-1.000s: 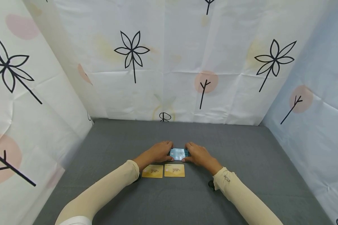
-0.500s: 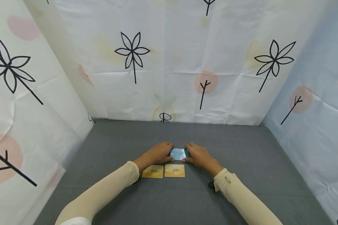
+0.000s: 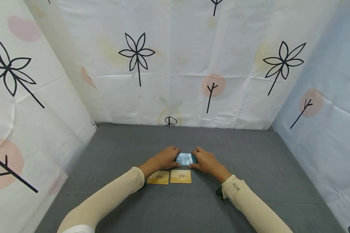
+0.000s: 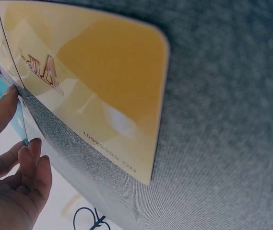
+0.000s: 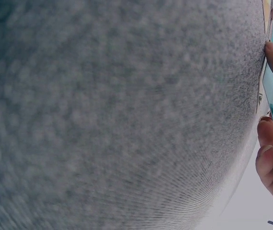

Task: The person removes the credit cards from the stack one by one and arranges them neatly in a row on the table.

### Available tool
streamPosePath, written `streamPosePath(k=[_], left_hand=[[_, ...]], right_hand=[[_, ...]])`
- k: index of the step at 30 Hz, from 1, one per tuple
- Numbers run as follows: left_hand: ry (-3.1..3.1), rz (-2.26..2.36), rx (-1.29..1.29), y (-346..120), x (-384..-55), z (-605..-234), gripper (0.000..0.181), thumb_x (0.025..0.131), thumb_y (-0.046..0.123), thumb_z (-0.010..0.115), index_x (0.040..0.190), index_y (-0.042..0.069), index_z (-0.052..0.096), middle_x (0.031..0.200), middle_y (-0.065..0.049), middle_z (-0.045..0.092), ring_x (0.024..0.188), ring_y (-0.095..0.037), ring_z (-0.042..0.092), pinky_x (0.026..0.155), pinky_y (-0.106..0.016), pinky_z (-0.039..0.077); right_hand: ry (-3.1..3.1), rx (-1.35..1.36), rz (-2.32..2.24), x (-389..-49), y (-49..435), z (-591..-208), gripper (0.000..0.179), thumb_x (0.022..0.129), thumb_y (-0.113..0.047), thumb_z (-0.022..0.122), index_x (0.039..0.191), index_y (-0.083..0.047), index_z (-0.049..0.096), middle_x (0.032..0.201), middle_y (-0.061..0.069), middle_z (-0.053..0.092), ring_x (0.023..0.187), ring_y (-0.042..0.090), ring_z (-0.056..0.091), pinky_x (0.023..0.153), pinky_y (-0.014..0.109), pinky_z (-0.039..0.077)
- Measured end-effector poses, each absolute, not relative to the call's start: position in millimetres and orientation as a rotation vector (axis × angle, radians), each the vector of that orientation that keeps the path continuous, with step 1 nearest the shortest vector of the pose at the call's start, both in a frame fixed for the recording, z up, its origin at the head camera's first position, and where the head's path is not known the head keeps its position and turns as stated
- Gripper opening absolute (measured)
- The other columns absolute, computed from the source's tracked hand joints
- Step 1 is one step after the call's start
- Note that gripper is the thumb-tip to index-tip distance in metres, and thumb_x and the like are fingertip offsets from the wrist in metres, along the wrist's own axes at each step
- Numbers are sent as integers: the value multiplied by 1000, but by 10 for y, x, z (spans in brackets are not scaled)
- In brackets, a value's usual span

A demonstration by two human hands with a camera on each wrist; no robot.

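A light-blue plastic card (image 3: 185, 159) is held between both hands, just behind two yellow cards. My left hand (image 3: 166, 157) pinches its left side with thumb and fingers. On the right side my right hand (image 3: 205, 160) grips it the same way. Both wrist views show the blue card (image 4: 17, 122) (image 5: 272, 88) edge-on, tilted up, with fingertips at its corners. One yellow card (image 3: 158, 177) lies by my left wrist, its upper left corner hidden by it. The other yellow card (image 3: 180, 176) lies flat to its right, a thin gap between them.
Grey cloth covers the table (image 3: 245, 155). White patterned fabric (image 3: 175, 64) hangs behind the table and on both sides. A pale edge (image 5: 259, 93) shows beneath the blue card in the right wrist view; what it belongs to is unclear.
Both hands stay almost in place. The blue card has shifted very slightly to the right in their grip, and the yellow cards have not moved.
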State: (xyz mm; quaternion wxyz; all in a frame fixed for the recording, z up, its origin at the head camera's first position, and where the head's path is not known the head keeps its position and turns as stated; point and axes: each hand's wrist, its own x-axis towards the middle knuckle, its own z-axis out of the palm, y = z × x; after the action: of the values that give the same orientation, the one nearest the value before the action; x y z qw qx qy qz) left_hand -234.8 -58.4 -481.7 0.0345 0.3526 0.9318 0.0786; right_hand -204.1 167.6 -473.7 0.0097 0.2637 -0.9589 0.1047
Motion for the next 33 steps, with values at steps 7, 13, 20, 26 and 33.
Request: streamPosePath(k=[7, 13, 20, 26, 33], left_hand=[[2873, 221, 1094, -591, -2344, -4827, 50, 91, 40, 74, 125, 6, 60, 115, -8, 62, 104, -21, 60, 87, -36, 50], [2872, 149, 1105, -600, -2341, -4836, 54, 94, 44, 69, 131, 6, 59, 123, -10, 62, 112, -23, 60, 92, -38, 50], [2876, 132, 1131, -606, -2328, -4814, 54, 95, 45, 68, 132, 6, 59, 122, -10, 63, 112, -23, 60, 92, -37, 50], [2865, 144, 1131, -610, -2324, -4803, 54, 95, 45, 67, 131, 6, 59, 124, -10, 63, 115, -23, 60, 95, -38, 50], [2863, 154, 1134, -614, -2338, -4825, 53, 96, 45, 67, 131, 6, 60, 124, -10, 63, 115, -23, 60, 93, -38, 51]], right_hand=[[-3022, 803, 323, -2048, 1665, -4739, 64, 86, -44, 78, 135, -5, 62, 108, 7, 57, 75, 11, 51, 62, 32, 45], [-3030, 796, 328, -2045, 1667, -4742, 66, 87, -44, 77, 138, -5, 60, 113, 8, 57, 79, 11, 53, 63, 31, 45], [-3014, 810, 343, -2054, 1686, -4733, 67, 85, -41, 80, 136, -4, 61, 114, 8, 57, 80, 11, 54, 63, 31, 46], [-2992, 851, 317, -2073, 1708, -4737, 66, 84, -41, 81, 135, -4, 62, 111, 7, 57, 79, 11, 54, 61, 29, 45], [-3019, 838, 343, -2084, 1707, -4722, 66, 84, -41, 82, 135, -4, 63, 112, 8, 57, 83, 12, 56, 65, 32, 47]])
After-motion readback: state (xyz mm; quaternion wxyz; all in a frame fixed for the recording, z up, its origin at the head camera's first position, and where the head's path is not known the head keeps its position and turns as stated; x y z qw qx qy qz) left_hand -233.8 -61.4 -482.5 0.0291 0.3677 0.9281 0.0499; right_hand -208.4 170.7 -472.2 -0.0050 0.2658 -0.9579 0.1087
